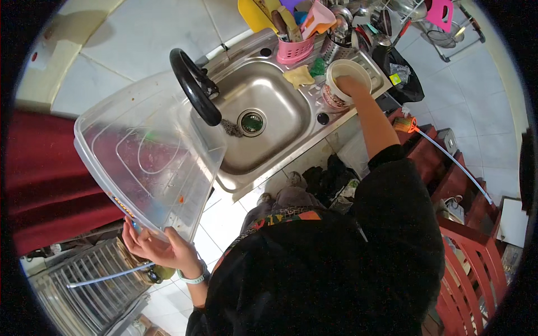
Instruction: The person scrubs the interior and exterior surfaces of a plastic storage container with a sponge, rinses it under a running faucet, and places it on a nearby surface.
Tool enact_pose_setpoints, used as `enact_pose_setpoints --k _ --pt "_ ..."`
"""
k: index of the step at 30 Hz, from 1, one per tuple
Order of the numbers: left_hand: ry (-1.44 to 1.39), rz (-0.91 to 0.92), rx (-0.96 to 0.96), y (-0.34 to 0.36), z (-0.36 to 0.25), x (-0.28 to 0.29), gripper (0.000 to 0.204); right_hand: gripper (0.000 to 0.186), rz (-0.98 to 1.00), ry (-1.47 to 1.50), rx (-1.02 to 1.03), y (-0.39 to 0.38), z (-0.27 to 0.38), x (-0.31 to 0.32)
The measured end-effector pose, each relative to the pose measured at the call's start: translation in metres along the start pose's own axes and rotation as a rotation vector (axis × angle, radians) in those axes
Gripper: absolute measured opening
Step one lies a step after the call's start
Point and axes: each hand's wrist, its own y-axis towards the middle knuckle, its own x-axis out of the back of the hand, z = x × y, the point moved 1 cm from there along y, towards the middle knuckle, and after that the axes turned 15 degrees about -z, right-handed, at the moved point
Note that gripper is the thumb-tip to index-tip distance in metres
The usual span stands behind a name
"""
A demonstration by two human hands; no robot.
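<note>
A large clear plastic storage box (148, 162) leans over the left part of the sink, tilted, with a few small orange and blue specks on it. My left hand (162, 246) grips its lower edge, thumb on one side and fingers under the rim. At the right of the sink stands a white plastic tub (334, 94) with reddish print. My right hand (352, 87) reaches down into this tub; its fingers are hidden inside, so whether they hold anything cannot be seen. A yellow cloth or sponge (298, 77) and a green scrubber (318, 67) lie beside the tub.
The steel sink (274, 101) has a black curved faucet (193, 87) and a grey wire scourer (231, 128) near its drain (251, 122). Behind it, a pink basket (295, 51) holds utensils. A dish rack (95, 280) stands lower left, a red chair (473, 269) lower right.
</note>
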Motion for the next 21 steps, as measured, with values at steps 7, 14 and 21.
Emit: enact_pose_setpoints --k 7,14,21 --pt "-0.202 -0.117 0.692 -0.026 0.037 0.006 0.039 0.03 -0.395 0.042 0.087 -0.024 -0.014 0.073" --pt "-0.446 -0.01 1.286 -0.064 0.066 -0.003 0.031 0.027 -0.815 0.203 0.14 -0.094 0.036 0.134" --pt "-0.672 0.054 1.236 -0.123 0.096 -0.025 0.042 0.039 0.318 1.559 0.309 -0.124 0.192 0.052"
